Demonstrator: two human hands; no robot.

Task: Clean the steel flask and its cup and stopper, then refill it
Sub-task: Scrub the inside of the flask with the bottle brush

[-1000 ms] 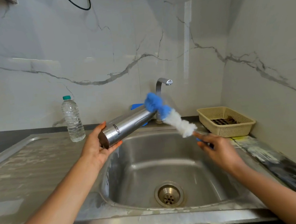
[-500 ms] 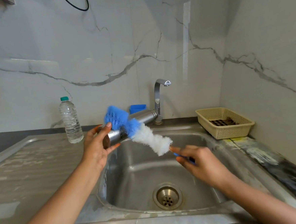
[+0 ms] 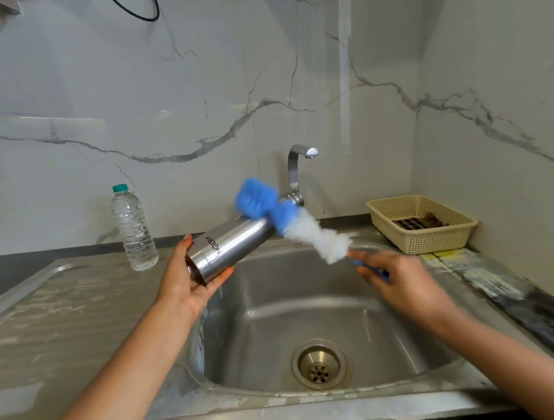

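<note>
Left hand (image 3: pixel 187 283) grips the flask (image 3: pixel 234 247) over the sink (image 3: pixel 389 330); right hand (image 3: pixel 397 281) holds the brush (image 3: pixel 288 220) across its neck. Scrubbing looks underway; cup, stopper and a refill, perhaps from the ten-o'clock bottle (image 3: pixel 133 229), seemingly remain.

a: what encloses the scene?
b: a back wall (image 3: pixel 194 84) and a right wall (image 3: pixel 507 95) of glossy white tile with grey marble veining, meeting in a corner; a bright vertical reflection (image 3: pixel 343 57) runs down the back wall, and a black cable loop (image 3: pixel 144 12) hangs at top left
a: and below the walls?
b: a dark countertop (image 3: pixel 538 313) holding a stainless sink (image 3: pixel 277 324) with a round drain (image 3: pixel 319 367), a streaked drainboard (image 3: pixel 63 316) to its left, and a chrome tap (image 3: pixel 294 169) at the back rim; a beige perforated basket (image 3: pixel 435 239) sits in the right corner; light is soft and even
</note>
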